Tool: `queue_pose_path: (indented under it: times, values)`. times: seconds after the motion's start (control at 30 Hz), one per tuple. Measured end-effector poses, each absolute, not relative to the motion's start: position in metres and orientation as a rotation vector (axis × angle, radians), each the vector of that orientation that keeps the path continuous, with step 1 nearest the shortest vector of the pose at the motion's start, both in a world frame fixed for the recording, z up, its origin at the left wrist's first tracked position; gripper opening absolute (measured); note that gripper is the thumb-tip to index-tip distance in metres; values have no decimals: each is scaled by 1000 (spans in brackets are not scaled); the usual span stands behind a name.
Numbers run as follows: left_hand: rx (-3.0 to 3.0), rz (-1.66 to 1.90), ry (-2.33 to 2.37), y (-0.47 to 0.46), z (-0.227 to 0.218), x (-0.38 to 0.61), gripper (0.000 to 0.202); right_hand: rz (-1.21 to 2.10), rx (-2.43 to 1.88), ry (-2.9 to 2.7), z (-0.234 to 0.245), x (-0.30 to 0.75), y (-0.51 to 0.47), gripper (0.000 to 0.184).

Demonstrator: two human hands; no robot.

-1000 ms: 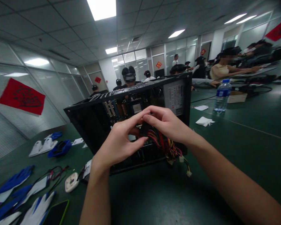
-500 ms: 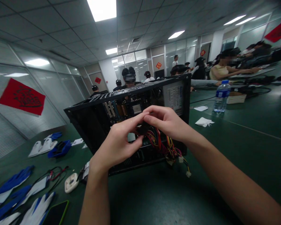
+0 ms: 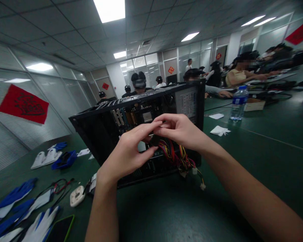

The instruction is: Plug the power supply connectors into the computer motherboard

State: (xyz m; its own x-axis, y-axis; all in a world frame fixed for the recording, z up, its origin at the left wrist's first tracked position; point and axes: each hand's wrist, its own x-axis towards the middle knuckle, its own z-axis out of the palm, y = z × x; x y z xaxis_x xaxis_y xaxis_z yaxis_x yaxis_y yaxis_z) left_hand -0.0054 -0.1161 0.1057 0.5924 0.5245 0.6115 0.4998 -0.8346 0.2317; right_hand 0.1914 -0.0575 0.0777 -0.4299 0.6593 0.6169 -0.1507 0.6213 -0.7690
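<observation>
An open black computer case [image 3: 91, 141] stands on the green table with its inside facing me. Both hands meet in front of its motherboard [image 3: 147, 117]. My left hand [image 3: 131, 149] is curled, thumb below and fingers above, around a dark part that I cannot make out. Over the top of that part, the fingers of my right hand [image 3: 179, 129] are bent and pressed together, touching my left fingertips. Below the right hand hangs a bundle of coloured power cables [image 3: 181, 158] with white connectors [image 3: 203, 186]. The power supply [image 3: 188, 102] sits at the case's upper right.
On the left lie blue-and-white gloves [image 3: 37, 225], a phone [image 3: 60, 228], a white round-cornered object [image 3: 77, 196], thin cables and a blue tray [image 3: 64, 160]. A water bottle [image 3: 239, 103], crumpled tissue [image 3: 220, 130] and small box [image 3: 254, 105] stand right. Other people sit beyond.
My hands stay at nearly the same spot; the left thumb and right fingers have shifted slightly. Behind the case, a co-worker's grey-sleeved arm has moved.
</observation>
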Motion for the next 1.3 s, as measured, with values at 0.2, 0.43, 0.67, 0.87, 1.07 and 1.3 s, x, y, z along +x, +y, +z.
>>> queue_pose_path:
  times: [0.2,0.43,0.67,0.87,1.07,1.3]
  values:
    - [2771,1098,886,-113,106,-11,57,942,-431,-1748,78,185,-66,34]
    - [2805,1053,938,-115,110,-19,61,830,-458,-1821,76,179,-72,25]
    - [2760,1055,1001,-113,107,-18,58,729,-561,-1892,76,171,-83,27]
    - [2743,1014,1018,-115,108,-17,57,890,-554,-1844,69,164,-87,34]
    - [2771,944,1021,-114,109,-17,43,1008,-542,-1856,67,166,-87,41]
    - [2778,925,1032,-113,108,-12,45,1082,-544,-1848,72,172,-90,44]
